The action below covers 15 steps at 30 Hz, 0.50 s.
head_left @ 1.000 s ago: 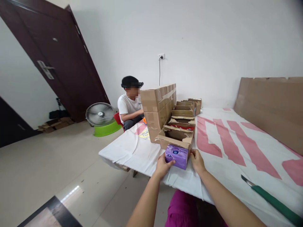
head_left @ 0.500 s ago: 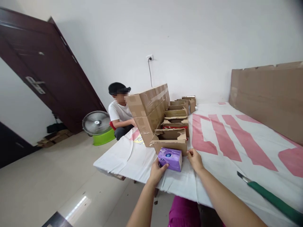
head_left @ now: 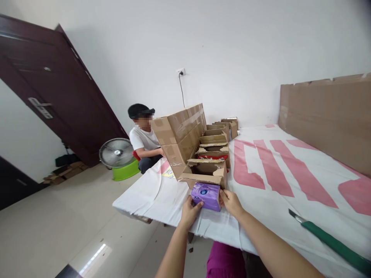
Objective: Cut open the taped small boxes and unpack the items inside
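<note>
I see a purple tissue pack (head_left: 205, 196), soft glossy plastic wrap, blocky cuboid, sitting on the white cloth-covered table (head_left: 269, 208) near its front edge. My left hand (head_left: 189, 211) grasps the pack's left end, thumb on its front face; my right hand (head_left: 230, 201) presses against the pack's right end, fingers curled round it. So both hands are closed on the pack, which rests on the cloth.

At 12 o'clock from the pack, touching or just behind it, is a small open cardboard box (head_left: 205, 172), matte brown, ragged torn flaps. More open cardboard boxes (head_left: 216, 143) run on in a row toward 12 to 1 o'clock; one shows something red inside. At 11 o'clock stands a tall taped carton (head_left: 179, 135), smooth brown with shiny tape strips, leaning a little.

The cloth is creased, with broad pink stripes (head_left: 272, 166) at 2 o'clock. At 4 o'clock, well apart, lies a utility knife (head_left: 330, 241) with a green handle and bare metal tip. A big flat cardboard sheet (head_left: 324, 116) leans on the wall at 2 o'clock.

At 10 o'clock a person (head_left: 143, 137) in a white shirt sits beyond the table; beside them a round metal-grille fan (head_left: 116, 152) on a green basin (head_left: 126, 172). Dark brown door (head_left: 58, 96) farther left.
</note>
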Motion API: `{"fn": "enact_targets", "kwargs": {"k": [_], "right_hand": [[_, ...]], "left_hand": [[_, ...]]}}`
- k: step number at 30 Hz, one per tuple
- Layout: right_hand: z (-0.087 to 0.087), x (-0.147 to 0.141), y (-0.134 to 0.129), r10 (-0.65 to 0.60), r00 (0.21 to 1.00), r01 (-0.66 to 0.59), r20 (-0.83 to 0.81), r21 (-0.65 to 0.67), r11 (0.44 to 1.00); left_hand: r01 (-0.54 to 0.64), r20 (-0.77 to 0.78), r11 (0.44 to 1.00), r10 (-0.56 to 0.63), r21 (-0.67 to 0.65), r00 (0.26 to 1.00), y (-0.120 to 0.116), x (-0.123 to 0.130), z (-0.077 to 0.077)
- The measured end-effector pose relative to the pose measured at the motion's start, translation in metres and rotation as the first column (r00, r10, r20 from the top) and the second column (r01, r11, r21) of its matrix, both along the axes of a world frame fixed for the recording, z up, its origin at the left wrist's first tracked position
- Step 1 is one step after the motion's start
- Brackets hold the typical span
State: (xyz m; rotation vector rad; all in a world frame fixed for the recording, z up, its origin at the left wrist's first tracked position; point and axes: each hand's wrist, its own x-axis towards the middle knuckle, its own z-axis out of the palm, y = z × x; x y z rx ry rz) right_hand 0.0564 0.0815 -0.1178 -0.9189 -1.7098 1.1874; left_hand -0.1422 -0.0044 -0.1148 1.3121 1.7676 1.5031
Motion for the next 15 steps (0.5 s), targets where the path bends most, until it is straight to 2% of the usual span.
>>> {"fn": "enact_targets", "kwargs": {"k": [5,15], "right_hand": [[0.0023,0.0040,-0.0026,0.030,0.999,-0.028,-0.046,0.038,0.999],[0.0065,0.0031,-0.0047,0.023,0.998,-0.017,-0.052,0.113,0.993]], "left_hand": [[-0.024,0.018,1.000,0.024,0.017,1.000,-0.0026,-0.0007,0.0025],[-0.007,0.195,1.000,0.003,0.018,0.981,-0.0029,-0.0018,-0.0031]]}}
